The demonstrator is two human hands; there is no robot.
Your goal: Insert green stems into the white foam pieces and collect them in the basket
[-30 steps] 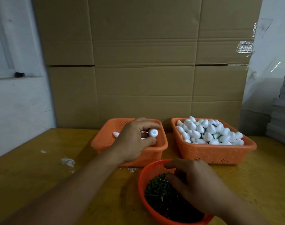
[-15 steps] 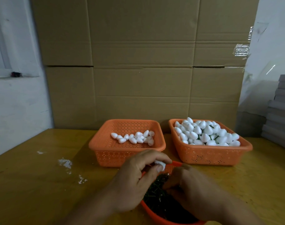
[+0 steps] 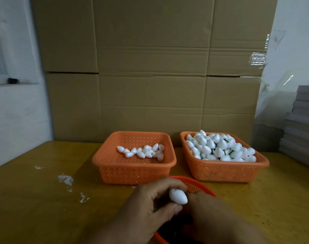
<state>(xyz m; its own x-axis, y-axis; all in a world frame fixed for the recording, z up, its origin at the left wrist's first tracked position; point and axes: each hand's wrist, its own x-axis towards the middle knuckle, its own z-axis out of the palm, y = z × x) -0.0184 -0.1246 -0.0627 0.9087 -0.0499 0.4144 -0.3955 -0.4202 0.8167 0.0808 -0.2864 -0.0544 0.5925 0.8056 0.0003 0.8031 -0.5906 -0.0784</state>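
My left hand [image 3: 150,206] pinches one foam piece [image 3: 178,196] between thumb and curled fingers, above the near rim of the round bowl [image 3: 196,186]. The piece's long axis runs from upper left to lower right; its narrow end points lower right, toward my right hand [image 3: 213,217]. My right hand touches that end, fingers curled; I cannot tell whether it holds a stem. The two hands are together over the bowl, covering most of its dark contents.

Behind the bowl stand two orange baskets, side by side on the yellow table [image 3: 35,199]. The left basket [image 3: 134,171] holds a thin row of foam pieces. The right basket [image 3: 222,170] is heaped with foam pieces, with green stems showing between some. White crumbs [image 3: 65,179] lie on the table to the left. A cardboard wall [image 3: 150,76] stands behind the baskets.
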